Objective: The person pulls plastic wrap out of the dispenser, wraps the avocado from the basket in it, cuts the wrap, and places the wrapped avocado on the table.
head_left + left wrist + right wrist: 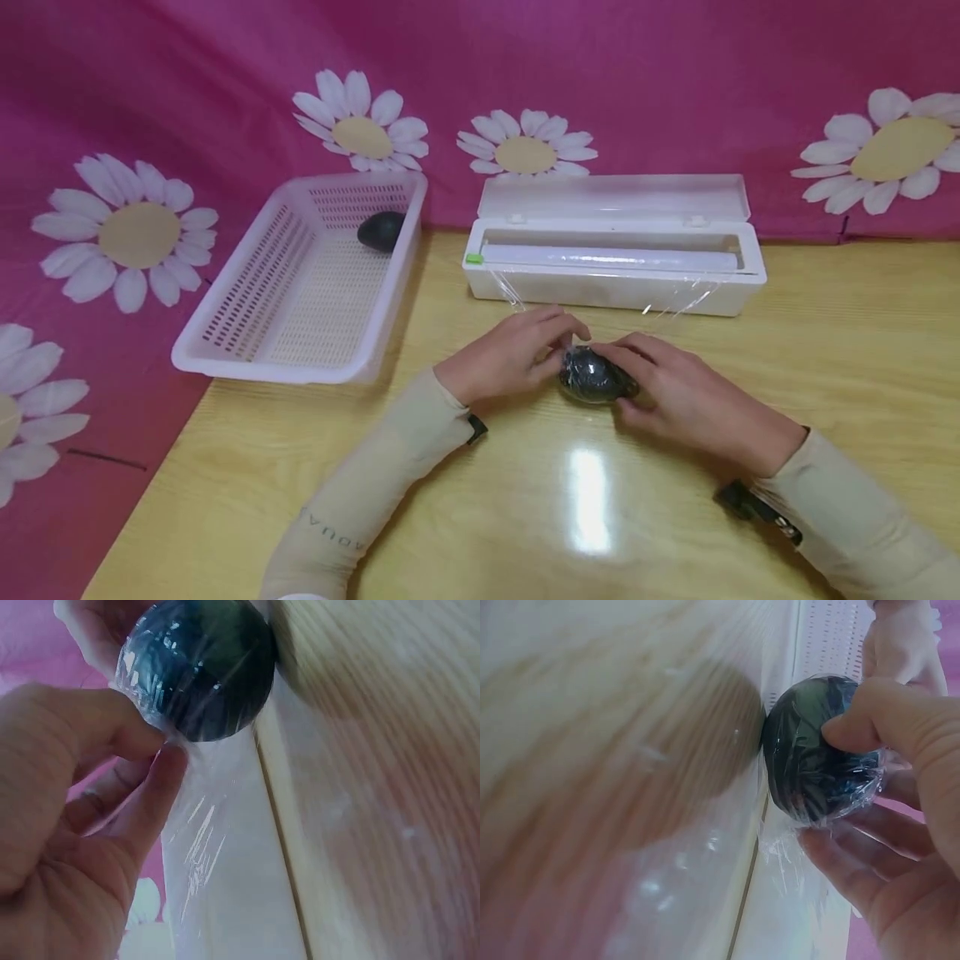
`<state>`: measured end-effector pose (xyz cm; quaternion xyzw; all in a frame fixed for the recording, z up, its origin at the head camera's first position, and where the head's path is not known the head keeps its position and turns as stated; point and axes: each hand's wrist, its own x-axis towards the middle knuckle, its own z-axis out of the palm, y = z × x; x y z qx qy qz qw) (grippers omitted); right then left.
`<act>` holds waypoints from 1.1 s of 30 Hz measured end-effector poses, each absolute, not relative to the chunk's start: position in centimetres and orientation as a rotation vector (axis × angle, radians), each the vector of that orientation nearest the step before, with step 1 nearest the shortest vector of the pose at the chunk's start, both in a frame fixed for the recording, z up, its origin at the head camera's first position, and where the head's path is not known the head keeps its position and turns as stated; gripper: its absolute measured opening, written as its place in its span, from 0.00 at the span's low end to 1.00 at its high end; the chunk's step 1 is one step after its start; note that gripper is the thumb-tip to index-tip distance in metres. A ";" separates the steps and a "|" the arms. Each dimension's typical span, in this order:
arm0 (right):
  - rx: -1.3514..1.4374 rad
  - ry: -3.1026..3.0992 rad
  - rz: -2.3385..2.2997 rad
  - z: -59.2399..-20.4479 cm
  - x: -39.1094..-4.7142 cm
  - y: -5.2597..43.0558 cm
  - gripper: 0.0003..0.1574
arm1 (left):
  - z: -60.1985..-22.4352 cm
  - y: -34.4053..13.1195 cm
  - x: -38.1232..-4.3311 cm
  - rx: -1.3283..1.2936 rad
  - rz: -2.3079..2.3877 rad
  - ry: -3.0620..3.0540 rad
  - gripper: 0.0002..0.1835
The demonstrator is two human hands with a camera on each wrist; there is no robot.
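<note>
A dark green avocado (596, 377), wrapped in shiny cling film, is on or just above the table in front of the film box. My right hand (690, 404) grips it, thumb on one side and fingers on the other, as the right wrist view shows. My left hand (517, 350) is at the avocado's other end. In the left wrist view its thumb and index finger pinch gathered cling film (176, 739) right beside the avocado (202, 671). The right wrist view shows creased film over the avocado (810, 761) and loose film at its edge.
Behind the hands stands a white cling film box (615, 292), lid up, with a film roll (607, 257) inside; film hangs over its front. To the left, a white plastic basket (360, 350) holds another dark avocado (380, 231). A pink flowered cloth (637, 75) hangs behind the wooden table (480, 517).
</note>
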<state>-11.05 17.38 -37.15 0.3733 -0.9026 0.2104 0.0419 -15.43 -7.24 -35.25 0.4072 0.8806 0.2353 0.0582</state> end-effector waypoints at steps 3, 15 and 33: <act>1.137 -2.762 0.663 -37.4 -10.6 17.0 0.42 | -35.3 -7.4 -15.1 1.218 0.701 2.672 0.14; 1.132 -2.721 0.639 -37.8 -10.0 16.1 0.42 | -35.4 -8.2 -13.4 1.258 0.666 2.682 0.19; 0.963 -2.884 0.790 -37.0 -11.8 16.8 0.37 | -35.8 -6.0 -15.1 1.145 0.473 2.752 0.36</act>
